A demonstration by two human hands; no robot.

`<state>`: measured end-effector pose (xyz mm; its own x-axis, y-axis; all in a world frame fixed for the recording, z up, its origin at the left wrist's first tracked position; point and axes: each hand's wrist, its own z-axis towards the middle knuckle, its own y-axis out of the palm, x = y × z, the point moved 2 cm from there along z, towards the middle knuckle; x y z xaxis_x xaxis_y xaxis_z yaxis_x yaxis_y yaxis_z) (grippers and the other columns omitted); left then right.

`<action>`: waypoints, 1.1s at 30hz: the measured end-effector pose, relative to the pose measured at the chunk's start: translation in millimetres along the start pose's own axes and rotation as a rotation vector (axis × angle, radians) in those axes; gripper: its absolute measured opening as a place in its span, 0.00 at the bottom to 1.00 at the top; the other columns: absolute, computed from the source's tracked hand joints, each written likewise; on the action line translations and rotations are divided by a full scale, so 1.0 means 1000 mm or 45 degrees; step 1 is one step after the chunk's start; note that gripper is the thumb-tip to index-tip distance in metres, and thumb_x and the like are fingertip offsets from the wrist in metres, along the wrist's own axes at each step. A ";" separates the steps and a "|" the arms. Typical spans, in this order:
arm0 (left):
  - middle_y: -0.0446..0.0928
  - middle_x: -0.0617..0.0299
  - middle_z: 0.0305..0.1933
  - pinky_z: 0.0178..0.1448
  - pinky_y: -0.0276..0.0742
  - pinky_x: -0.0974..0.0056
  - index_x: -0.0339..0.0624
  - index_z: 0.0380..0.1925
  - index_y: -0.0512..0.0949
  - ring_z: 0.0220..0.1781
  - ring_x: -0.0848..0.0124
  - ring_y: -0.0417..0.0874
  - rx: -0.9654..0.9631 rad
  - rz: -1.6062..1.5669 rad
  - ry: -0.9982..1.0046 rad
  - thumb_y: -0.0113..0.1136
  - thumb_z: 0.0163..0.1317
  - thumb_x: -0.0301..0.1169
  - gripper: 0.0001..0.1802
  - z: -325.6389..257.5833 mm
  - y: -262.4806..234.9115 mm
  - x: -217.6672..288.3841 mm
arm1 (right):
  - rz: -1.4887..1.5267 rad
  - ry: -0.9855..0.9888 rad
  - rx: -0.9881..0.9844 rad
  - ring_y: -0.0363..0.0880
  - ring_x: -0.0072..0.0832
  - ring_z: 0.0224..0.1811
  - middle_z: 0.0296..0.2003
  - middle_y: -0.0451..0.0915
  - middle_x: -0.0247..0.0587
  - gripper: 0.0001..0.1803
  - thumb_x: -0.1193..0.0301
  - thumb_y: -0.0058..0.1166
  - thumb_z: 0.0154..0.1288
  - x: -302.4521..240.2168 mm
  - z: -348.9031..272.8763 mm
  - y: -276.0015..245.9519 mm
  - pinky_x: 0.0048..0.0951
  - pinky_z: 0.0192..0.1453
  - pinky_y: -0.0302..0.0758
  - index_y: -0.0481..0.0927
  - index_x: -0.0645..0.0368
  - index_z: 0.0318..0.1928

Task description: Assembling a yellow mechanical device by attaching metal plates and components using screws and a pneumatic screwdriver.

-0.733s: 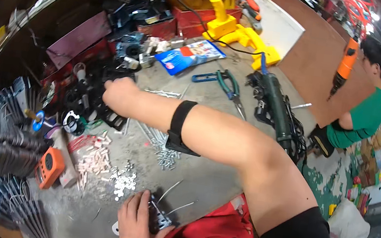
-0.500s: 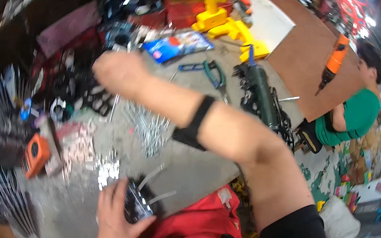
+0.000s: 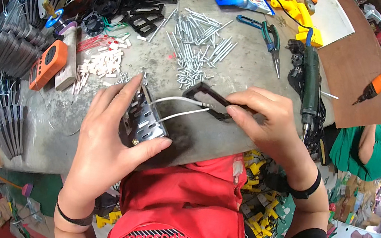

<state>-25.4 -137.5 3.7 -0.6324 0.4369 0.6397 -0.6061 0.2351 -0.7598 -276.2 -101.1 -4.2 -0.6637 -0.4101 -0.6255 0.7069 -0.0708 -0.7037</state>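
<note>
Right hand (image 3: 272,125) back from far parts, now pinching black plastic frame (image 3: 215,102): light, stiff. Left hand (image 3: 109,141) grasping metal core (image 3: 144,120) by edges; white wires (image 3: 180,108) thin, bend easily.

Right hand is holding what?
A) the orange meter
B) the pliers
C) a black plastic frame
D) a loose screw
C: the right hand pinches a black frame over the bench, by the two white wires running from the metal part in the left hand; the pliers and orange meter lie untouched.
</note>
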 end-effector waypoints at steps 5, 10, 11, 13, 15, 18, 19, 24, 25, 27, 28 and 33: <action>0.70 0.46 0.55 0.61 0.66 0.52 0.39 0.63 0.65 0.55 0.49 0.71 0.125 0.446 0.244 0.77 0.32 0.31 0.52 0.005 0.020 0.012 | 0.122 0.364 0.080 0.81 0.36 0.27 0.29 0.80 0.47 0.11 0.71 0.61 0.58 -0.009 -0.011 0.026 0.32 0.31 0.77 0.80 0.60 0.41; 0.65 0.47 0.61 0.61 0.62 0.49 0.36 0.66 0.58 0.59 0.49 0.67 -0.211 0.184 0.231 0.78 0.27 0.38 0.60 0.002 0.040 0.000 | 0.340 0.313 -0.198 0.84 0.39 0.32 0.34 0.81 0.51 0.21 0.72 0.57 0.62 -0.019 -0.020 0.054 0.34 0.37 0.80 0.73 0.61 0.56; 0.63 0.44 0.62 0.62 0.60 0.47 0.38 0.66 0.58 0.60 0.46 0.66 -0.160 0.170 0.279 0.78 0.29 0.41 0.60 0.001 0.037 0.000 | 0.433 0.331 -0.230 0.83 0.43 0.34 0.36 0.81 0.53 0.24 0.72 0.56 0.63 -0.017 -0.019 0.057 0.37 0.39 0.80 0.70 0.60 0.59; 0.63 0.43 0.62 0.62 0.60 0.45 0.39 0.65 0.60 0.60 0.45 0.65 -0.193 0.241 0.338 0.76 0.33 0.44 0.56 0.007 0.048 0.012 | -0.053 0.190 -0.304 0.77 0.45 0.44 0.41 0.74 0.48 0.19 0.72 0.54 0.60 -0.005 -0.018 0.062 0.41 0.43 0.77 0.70 0.61 0.52; 0.63 0.42 0.60 0.61 0.60 0.44 0.39 0.63 0.62 0.59 0.44 0.66 -0.239 0.354 0.378 0.74 0.37 0.46 0.52 0.008 0.068 0.008 | -0.208 0.162 -0.520 0.76 0.43 0.45 0.39 0.72 0.44 0.11 0.71 0.52 0.58 0.000 -0.012 0.047 0.40 0.42 0.76 0.72 0.60 0.41; 0.62 0.39 0.59 0.61 0.61 0.43 0.36 0.62 0.63 0.58 0.42 0.65 -0.221 0.235 0.360 0.76 0.36 0.44 0.51 0.005 0.070 -0.003 | -0.929 0.138 -0.648 0.79 0.35 0.41 0.37 0.76 0.41 0.09 0.70 0.50 0.57 0.043 0.013 -0.016 0.38 0.41 0.79 0.78 0.55 0.38; 0.60 0.37 0.61 0.63 0.61 0.44 0.35 0.63 0.63 0.61 0.41 0.64 -0.257 0.226 0.332 0.78 0.34 0.43 0.54 0.004 0.069 -0.005 | -0.883 0.163 -0.377 0.79 0.37 0.41 0.38 0.78 0.42 0.08 0.69 0.51 0.58 0.070 0.025 -0.064 0.38 0.43 0.78 0.80 0.55 0.38; 0.66 0.38 0.57 0.56 0.68 0.46 0.41 0.65 0.62 0.54 0.44 0.70 -0.135 0.128 0.448 0.74 0.46 0.41 0.47 0.011 0.062 0.003 | -1.309 0.845 0.135 0.71 0.49 0.56 0.55 0.71 0.52 0.30 0.79 0.54 0.52 0.226 0.064 -0.238 0.39 0.60 0.71 0.71 0.57 0.59; 0.66 0.38 0.57 0.56 0.68 0.46 0.40 0.65 0.62 0.53 0.43 0.70 -0.144 0.128 0.446 0.74 0.45 0.40 0.47 0.011 0.062 0.001 | -1.319 0.785 0.078 0.68 0.49 0.59 0.58 0.69 0.53 0.33 0.80 0.54 0.51 0.264 0.055 -0.243 0.38 0.64 0.68 0.67 0.59 0.62; 0.66 0.38 0.57 0.58 0.67 0.45 0.37 0.64 0.63 0.56 0.42 0.69 -0.124 0.173 0.485 0.73 0.44 0.41 0.47 0.011 0.060 0.002 | -1.301 0.575 -0.029 0.69 0.46 0.59 0.56 0.70 0.51 0.28 0.74 0.57 0.53 0.307 0.048 -0.225 0.40 0.61 0.70 0.69 0.59 0.57; 0.65 0.38 0.58 0.58 0.66 0.44 0.38 0.64 0.63 0.57 0.43 0.68 -0.123 0.190 0.459 0.73 0.45 0.40 0.46 0.007 0.061 0.000 | -1.273 0.612 0.087 0.69 0.45 0.59 0.54 0.71 0.50 0.26 0.74 0.57 0.53 0.311 0.046 -0.213 0.41 0.62 0.69 0.71 0.60 0.54; 0.65 0.39 0.59 0.59 0.66 0.44 0.38 0.63 0.64 0.58 0.43 0.68 -0.159 0.128 0.416 0.73 0.45 0.40 0.45 -0.001 0.062 0.001 | -1.528 0.571 0.067 0.71 0.41 0.53 0.48 0.73 0.46 0.23 0.75 0.59 0.48 0.265 0.037 -0.223 0.40 0.55 0.70 0.73 0.60 0.48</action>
<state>-63.0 -122.3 -42.9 -0.4863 0.7127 0.5056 -0.4726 0.2722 -0.8382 -600.5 -228.2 -1.0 -0.9055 0.2752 0.3230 -0.3866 -0.2213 -0.8953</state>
